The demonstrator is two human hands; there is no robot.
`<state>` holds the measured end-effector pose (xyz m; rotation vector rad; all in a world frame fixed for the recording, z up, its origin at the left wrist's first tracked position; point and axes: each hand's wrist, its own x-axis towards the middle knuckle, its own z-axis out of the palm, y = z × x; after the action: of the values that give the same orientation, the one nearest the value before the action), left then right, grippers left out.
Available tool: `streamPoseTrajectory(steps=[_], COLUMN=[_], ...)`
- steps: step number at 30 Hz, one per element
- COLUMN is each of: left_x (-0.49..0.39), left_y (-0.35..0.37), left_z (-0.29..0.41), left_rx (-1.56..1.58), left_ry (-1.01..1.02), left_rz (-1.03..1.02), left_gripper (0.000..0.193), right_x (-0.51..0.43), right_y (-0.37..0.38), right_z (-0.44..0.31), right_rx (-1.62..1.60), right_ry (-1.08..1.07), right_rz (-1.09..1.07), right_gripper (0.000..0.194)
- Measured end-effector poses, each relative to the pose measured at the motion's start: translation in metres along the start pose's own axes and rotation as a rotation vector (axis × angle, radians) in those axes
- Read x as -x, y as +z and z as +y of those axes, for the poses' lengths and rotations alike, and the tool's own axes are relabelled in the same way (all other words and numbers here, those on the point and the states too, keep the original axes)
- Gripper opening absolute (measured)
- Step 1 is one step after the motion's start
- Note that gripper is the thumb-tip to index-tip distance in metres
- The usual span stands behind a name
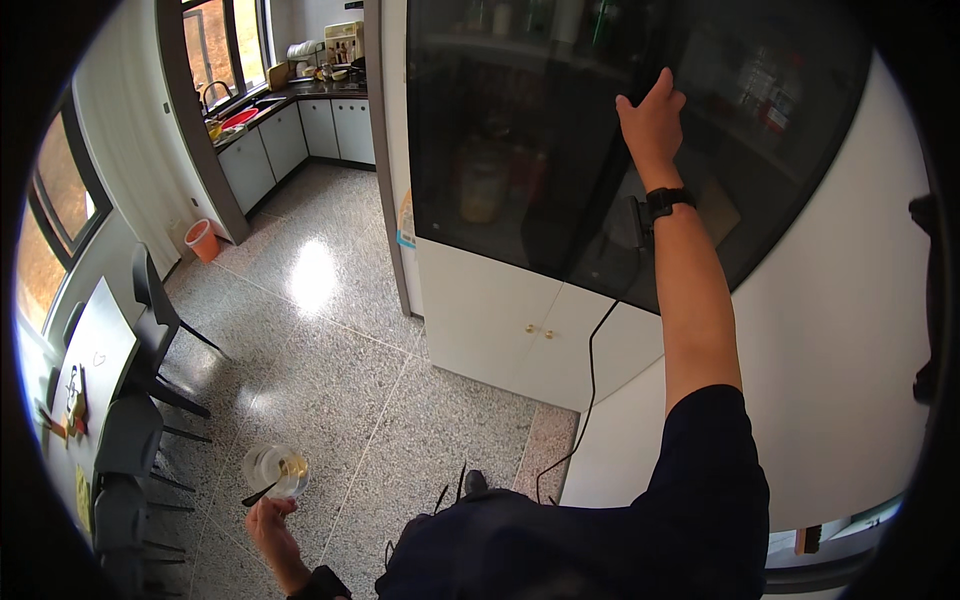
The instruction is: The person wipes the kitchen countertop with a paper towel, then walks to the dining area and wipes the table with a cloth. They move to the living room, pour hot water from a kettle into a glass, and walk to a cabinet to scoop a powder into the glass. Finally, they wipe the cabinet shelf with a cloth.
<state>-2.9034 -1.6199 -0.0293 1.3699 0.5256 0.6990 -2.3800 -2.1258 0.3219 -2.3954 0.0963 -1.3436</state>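
Note:
Low on the left, my left hand (274, 529) holds a clear bowl (262, 466) by its near side. A little yellowish content shows inside the bowl, and a dark-handled spoon (259, 494) leans over its rim. My right arm reaches up to a tall cabinet with dark glass doors. There my right hand (654, 126) grips the edge of a glass door (720, 97) near where the doors meet, with its thumb spread to the left. Some of its fingertips are hidden. Bottles and a jar (482, 184) show dimly behind the glass.
White lower cupboard doors (487, 300) have small brass knobs. A black cable (592, 360) hangs down to the floor. Dark chairs (131, 435) line a white table (105, 352) at left. An orange bin (202, 241) stands by the doorway to a kitchen counter (300, 91).

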Motion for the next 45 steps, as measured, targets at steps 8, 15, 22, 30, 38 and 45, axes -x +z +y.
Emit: streamPoseTrajectory(steps=[8,15,22,30,38,45], left_x=[-0.047,-0.079,-0.084,-0.068,-0.048,-0.062], left_y=[0.024,0.008,0.025,0.078,0.142,0.207], left_z=[-0.003,-0.006,0.008,0.039,0.032,0.001], left_rx=[0.035,-0.1,-0.072,-0.195,-0.233,-0.222], left_ry=[-0.062,-0.035,-0.071,-0.178,-0.163,-0.21], left_rz=[-0.109,-0.301,-0.466,-0.753,-0.914,-0.821], left_gripper=[0.049,0.05,0.042,0.025,0.032,0.034], right_x=[0.001,0.032,0.087,0.128,0.144,0.068], right_y=[0.0,-0.028,-0.068,-0.078,-0.024,0.15], right_z=[-0.013,-0.055,-0.094,-0.191,-0.25,-0.077], right_rx=[0.229,0.013,-0.634,-0.86,-1.232,-1.048], right_ry=[-0.073,0.197,-0.022,-0.338,-0.576,0.09], right_rz=[-0.006,-0.182,-0.168,-0.597,-0.834,-0.695], right_gripper=[0.076,0.077,0.061,0.069,0.042,0.04])
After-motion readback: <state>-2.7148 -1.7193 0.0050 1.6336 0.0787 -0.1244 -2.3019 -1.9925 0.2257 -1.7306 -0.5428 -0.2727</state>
